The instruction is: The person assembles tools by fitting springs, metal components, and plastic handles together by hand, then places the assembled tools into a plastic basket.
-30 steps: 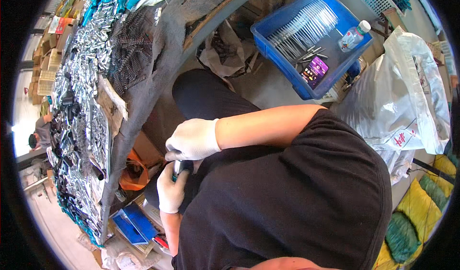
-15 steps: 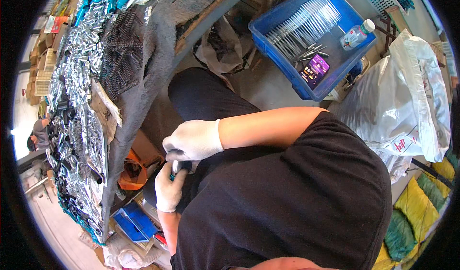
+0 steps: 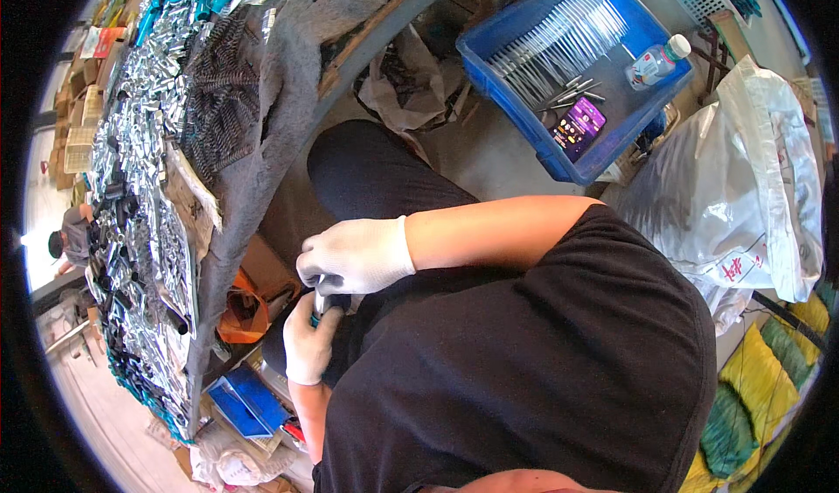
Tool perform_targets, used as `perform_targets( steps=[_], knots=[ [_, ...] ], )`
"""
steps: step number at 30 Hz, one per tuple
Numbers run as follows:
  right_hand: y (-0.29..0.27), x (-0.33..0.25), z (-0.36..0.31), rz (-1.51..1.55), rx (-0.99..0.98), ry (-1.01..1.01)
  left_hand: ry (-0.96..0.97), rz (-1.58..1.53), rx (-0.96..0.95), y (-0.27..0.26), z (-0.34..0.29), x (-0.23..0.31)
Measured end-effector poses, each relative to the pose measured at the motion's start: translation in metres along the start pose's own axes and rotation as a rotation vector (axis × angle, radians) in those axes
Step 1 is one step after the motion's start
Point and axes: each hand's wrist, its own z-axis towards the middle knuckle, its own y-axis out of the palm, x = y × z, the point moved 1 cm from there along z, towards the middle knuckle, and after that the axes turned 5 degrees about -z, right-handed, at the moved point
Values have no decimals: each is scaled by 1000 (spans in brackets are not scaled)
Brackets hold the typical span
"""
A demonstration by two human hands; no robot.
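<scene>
Our left hand [image 3: 310,343] and right hand [image 3: 354,255], both gloved, close on a small dark teal-tipped part [image 3: 328,305] over our lap. Heaps of metal parts [image 3: 144,100] still cover the workbench [image 3: 280,82] edge, so we judge much remains.

My two white-gloved hands meet in my lap. My right hand [image 3: 354,255] curls from above, forearm bare, while my left hand [image 3: 308,340] closes its fingers just beneath it.

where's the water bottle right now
In the head view the water bottle lies at the upper right, inside the blue crate against its right end, beside a phone and a few loose metal pins.
</scene>
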Motion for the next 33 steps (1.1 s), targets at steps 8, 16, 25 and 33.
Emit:
perform_targets(
  steps=[8, 16, 25, 33],
  knots=[
    [6, 3, -3, -31, -22, 27, -9, 6, 22, 0, -1, 3],
    [7, 3, -3, -51, -109, 53, -67, -30, -8, -3, -5, 6],
    [12, 2, 0, -76, -183, 237, -32, -13, -23, -5, -9, 3],
    [14, -7, 0, -68, -195, 259, 2, -35, 0, -7, -13, -1]
  ],
)
